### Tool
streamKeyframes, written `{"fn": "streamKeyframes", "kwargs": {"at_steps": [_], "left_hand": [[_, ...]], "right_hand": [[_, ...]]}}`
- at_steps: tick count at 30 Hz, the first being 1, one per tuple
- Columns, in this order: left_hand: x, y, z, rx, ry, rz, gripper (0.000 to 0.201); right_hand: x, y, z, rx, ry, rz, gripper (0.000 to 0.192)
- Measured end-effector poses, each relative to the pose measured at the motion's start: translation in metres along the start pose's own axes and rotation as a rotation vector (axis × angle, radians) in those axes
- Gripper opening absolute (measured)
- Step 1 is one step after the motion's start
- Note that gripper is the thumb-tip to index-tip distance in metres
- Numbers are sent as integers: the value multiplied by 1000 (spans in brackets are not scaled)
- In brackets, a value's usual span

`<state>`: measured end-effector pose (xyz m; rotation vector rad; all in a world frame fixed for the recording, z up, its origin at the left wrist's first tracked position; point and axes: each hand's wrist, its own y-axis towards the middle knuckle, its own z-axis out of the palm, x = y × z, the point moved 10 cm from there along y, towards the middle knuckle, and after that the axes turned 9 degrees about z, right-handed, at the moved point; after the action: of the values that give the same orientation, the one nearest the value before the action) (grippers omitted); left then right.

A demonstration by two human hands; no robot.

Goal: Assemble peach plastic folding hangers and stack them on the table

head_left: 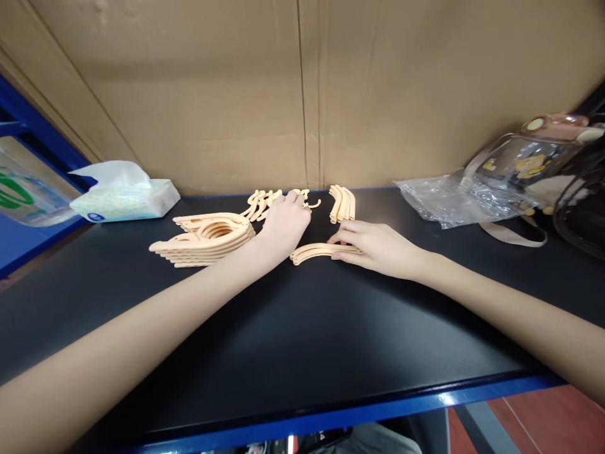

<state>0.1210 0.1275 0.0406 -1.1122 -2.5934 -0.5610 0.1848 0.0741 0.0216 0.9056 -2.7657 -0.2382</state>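
Observation:
My left hand (285, 222) reaches to the back of the black table (293, 340) and rests on a cluster of small peach plastic hook pieces (265, 200); its fingers curl over them and I cannot see whether it grips one. My right hand (375, 247) lies flat with its fingertips on a curved peach plastic piece (312, 252) in the middle of the table. A stack of peach hanger-shaped frames (205, 239) lies left of my left hand. A small bundle of curved peach pieces (342, 203) sits behind my right hand.
A tissue pack (123, 197) lies at the back left beside a plastic bottle (28, 192). Crumpled clear plastic (447, 200) and a clear bag with a strap (529, 165) are at the back right. A cardboard wall (302, 88) closes the back. The table's blue front edge (378, 413) is near me.

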Motion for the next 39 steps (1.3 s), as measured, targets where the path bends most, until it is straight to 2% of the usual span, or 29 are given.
{"fn": "streamKeyframes", "kwargs": {"at_steps": [5,13,21,25,28,30,34,39], "left_hand": [[0,7,8,23,17,-3,31],[-6,8,7,20,54,51,25],[-19,-13,-26,-50,53,104,20],[-35,-35,-45,-181,14,166,18],[-45,-51,-49,-238,-20,210,19],[-50,-58,-47,-236,-64,237,18],[-49,-63,-46,-256,-188,243,13],[-52,-66,-48,-299,-245,308,14]], "right_hand": [[0,0,0,0,4,-9,32],[-1,0,-1,-4,31,-18,30],[18,-4,3,163,254,13,29],[36,-10,7,244,296,-18,29],[42,-11,6,247,333,-40,34],[36,-9,5,219,375,-8,36],[10,-2,0,80,529,113,37],[1,2,13,118,778,171,33]]}}
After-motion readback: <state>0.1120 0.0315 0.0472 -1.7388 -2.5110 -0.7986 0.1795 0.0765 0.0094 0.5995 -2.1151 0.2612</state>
